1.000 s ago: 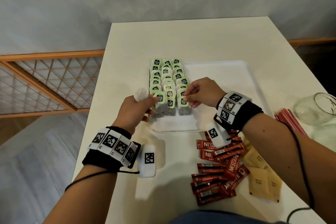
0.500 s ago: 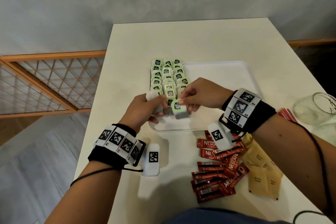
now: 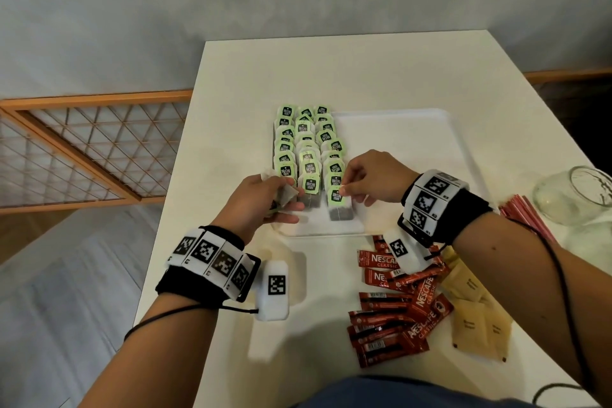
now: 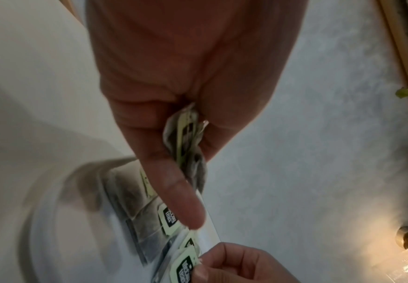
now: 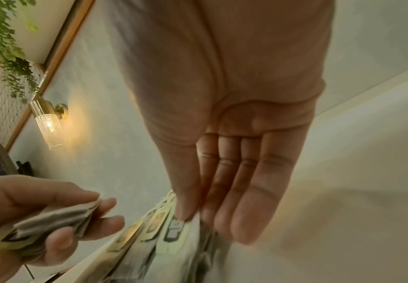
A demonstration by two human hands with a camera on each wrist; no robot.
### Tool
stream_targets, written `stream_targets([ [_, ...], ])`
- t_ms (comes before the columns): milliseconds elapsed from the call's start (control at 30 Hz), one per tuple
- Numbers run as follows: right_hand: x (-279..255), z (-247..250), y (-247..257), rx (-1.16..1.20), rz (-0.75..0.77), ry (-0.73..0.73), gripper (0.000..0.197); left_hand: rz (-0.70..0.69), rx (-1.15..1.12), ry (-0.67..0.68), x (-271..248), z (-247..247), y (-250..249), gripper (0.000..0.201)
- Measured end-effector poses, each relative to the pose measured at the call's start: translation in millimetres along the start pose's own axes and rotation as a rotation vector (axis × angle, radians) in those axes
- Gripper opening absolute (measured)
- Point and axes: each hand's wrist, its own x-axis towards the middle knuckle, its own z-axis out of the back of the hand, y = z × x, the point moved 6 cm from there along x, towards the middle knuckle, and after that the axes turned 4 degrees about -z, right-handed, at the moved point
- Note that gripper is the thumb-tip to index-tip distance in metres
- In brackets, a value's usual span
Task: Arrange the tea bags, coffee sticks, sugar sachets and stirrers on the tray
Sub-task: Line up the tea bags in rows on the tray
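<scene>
Right hand point(image 3: 374, 177) pinching tea bag point(image 3: 338, 205), tray point(image 3: 414, 142) near edge

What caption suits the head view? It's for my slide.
Right hand sets a tea bag on the tray while left hand holds spare tea bags.

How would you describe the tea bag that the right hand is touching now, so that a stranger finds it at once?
Start at the white tray; three rows of green-tagged tea bags fill its left part. Follow the row nearest the tray's bare middle to its near end. There lies the tea bag, its tag pinched by the right hand; its grey pouch shows uncovered.
</scene>
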Motion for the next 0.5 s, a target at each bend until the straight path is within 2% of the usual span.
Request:
stream_targets([
  [100, 1, 1, 0, -0.039, 0.005, -0.031, 0.019, -0.006, 0.022, 0.1, -1, -6, 2, 0.022],
  [167, 0, 7, 4, -0.078, 0.055, -0.113, 0.023, -0.007, 0.068, 0.178, -3, -12, 3, 0.019],
  [233, -4, 12, 14, 0.005, 0.13, -0.17, 0.023, -0.025, 0.152, 0.228, -3, -18, 5, 0.018],
  [300, -11, 9, 29, 0.155, 0.203, -0.091, 0.021, -0.039, 0.188, 0.243, -4, -25, 5, 0.018],
  [367, -19, 0, 41, 0.197, 0.246, 0.026, 0.022, -0.056, 0.185, 0.244, -4, -31, 5, 0.023],
  [500, -21, -4, 45, 0.144, 0.237, 0.03, 0.008, -0.065, 0.163, 0.247, -5, -39, 3, 0.028],
])
